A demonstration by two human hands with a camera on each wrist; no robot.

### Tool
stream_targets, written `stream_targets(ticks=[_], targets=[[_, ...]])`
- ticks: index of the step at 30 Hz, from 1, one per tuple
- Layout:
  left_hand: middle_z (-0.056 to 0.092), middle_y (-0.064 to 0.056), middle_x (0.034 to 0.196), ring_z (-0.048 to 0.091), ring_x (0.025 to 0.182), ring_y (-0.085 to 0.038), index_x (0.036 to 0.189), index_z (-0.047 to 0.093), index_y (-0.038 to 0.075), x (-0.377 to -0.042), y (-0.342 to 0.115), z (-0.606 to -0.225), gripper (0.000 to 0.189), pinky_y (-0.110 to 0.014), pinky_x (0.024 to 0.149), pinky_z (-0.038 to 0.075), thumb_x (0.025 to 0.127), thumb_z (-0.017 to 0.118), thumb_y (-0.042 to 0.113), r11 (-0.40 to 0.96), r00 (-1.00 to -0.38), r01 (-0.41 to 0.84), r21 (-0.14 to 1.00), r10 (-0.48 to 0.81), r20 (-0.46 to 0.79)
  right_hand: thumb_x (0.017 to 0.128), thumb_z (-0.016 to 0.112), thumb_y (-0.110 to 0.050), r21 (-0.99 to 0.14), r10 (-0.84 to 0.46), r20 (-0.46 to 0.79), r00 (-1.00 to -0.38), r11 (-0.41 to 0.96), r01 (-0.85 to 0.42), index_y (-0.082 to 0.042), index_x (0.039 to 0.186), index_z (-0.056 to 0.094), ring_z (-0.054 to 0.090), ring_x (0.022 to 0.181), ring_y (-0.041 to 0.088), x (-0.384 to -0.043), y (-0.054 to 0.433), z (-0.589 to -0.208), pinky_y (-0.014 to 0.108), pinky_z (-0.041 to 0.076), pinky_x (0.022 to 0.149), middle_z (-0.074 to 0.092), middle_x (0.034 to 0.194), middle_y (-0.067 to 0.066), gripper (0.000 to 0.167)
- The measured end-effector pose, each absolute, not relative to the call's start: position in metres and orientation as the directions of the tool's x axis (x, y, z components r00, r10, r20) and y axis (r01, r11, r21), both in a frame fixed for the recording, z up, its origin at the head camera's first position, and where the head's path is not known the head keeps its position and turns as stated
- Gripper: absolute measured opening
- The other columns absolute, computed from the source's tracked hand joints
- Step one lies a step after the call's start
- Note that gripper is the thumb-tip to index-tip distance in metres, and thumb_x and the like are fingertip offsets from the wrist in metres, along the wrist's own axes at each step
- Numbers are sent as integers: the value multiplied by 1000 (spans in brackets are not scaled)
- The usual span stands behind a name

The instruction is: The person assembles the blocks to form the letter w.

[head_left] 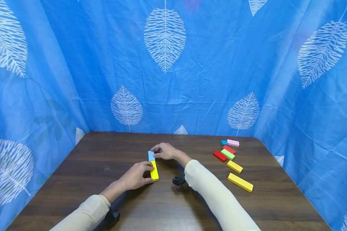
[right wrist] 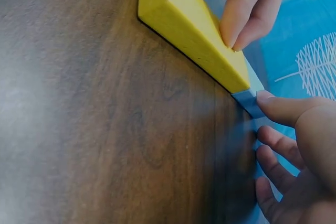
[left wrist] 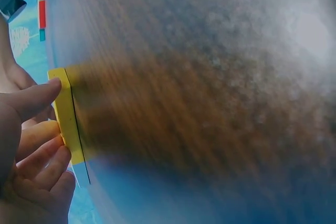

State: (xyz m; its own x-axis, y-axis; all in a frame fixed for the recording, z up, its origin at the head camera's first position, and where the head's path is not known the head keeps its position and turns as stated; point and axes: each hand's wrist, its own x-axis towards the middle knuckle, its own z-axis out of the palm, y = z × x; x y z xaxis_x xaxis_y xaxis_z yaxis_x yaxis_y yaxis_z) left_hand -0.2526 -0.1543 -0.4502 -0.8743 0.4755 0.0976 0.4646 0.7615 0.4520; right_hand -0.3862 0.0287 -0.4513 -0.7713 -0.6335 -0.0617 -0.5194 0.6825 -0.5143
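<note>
A long yellow block (head_left: 155,175) and a shorter light blue block (head_left: 151,156) lie end to end on the table, touching. The left hand (head_left: 136,175) grips the yellow block, thumb by its near end and fingertips along its top and side, as the left wrist view also shows. At the light blue block, the right hand (head_left: 166,151) holds on with its thumb (right wrist: 273,106) against the side and index finger near the far end. Its other fingers are curved beside the block, low over the table. The left fingers partly cover the yellow block in the head view.
To the right on the brown table (head_left: 196,199) lie two yellow blocks (head_left: 240,182), two red blocks (head_left: 220,156), a green block (head_left: 227,154), a pink block (head_left: 233,142) and a blue block (head_left: 224,142). A blue leaf-patterned curtain (head_left: 196,80) surrounds the table's back and sides.
</note>
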Motion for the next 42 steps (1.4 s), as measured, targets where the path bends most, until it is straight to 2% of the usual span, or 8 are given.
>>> stream_targets(ticks=[7,20,32,36,42], targets=[[63,-18,134,61,122,-35,125,73,-1,-253,-153,-451,44,-51,102,50,87,86,17,765,-873,469,442,477,101,102,69,-23,-500,-653,-88,-752,682,-534,-17,139,68,60,119,22,-387,29,-449,42,49,105,66,132,7,38],[64,-17,132,63,117,-33,126,72,-1,-253,-152,-451,48,-50,101,52,85,88,18,777,-886,445,446,454,93,102,68,-26,-512,-651,-96,-753,681,-523,-20,140,67,59,119,23,-387,30,-449,41,50,103,64,135,6,39],[64,-17,132,62,119,-33,127,72,0,-254,-151,-451,48,-49,101,52,85,88,19,773,-885,446,451,458,90,103,66,-28,-490,-654,-104,-749,689,-533,-24,143,65,55,123,23,-387,29,-452,43,47,105,60,140,6,40],[64,-17,132,62,119,-33,127,72,0,-255,-151,-450,48,-49,101,52,86,88,20,772,-881,454,444,465,92,104,65,-29,-485,-651,-100,-752,692,-534,-24,145,63,55,123,23,-387,30,-451,44,47,105,60,138,6,41],[61,-17,133,62,119,-32,127,72,0,-255,-153,-451,50,-48,100,53,86,88,22,768,-873,469,437,479,96,103,66,-29,-533,-665,-71,-743,655,-536,-19,149,57,62,114,21,-388,33,-449,41,52,99,65,128,6,48]])
